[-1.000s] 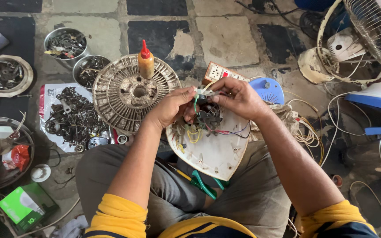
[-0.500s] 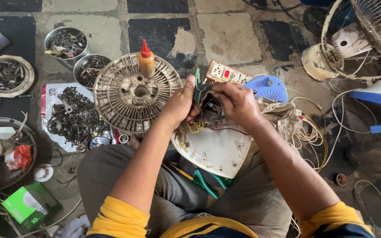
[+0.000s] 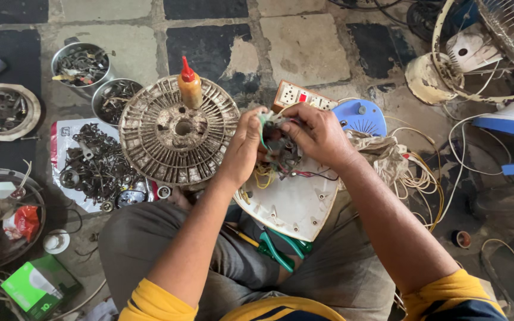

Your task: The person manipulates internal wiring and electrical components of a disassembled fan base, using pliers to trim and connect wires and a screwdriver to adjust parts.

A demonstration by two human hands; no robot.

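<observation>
Green-handled pliers (image 3: pixel 281 246) on lap, just below hands. White fan base (image 3: pixel 295 205) resting on knees, underside up. Left hand (image 3: pixel 246 142) and right hand (image 3: pixel 316 134) close together, both pinched on wire bundle (image 3: pixel 278 151) atop base. Round grille (image 3: pixel 176 134) left of hands; orange-capped bottle (image 3: pixel 190 86) on it. Power strip (image 3: pixel 301 96) just beyond hands.

Soft, even daylight from above, faint shadows, sharp focus, slight wide-angle bending at edges.

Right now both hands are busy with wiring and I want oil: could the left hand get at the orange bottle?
Probably yes: the orange bottle stands uncovered on the round grille, beside the left hand.
</observation>
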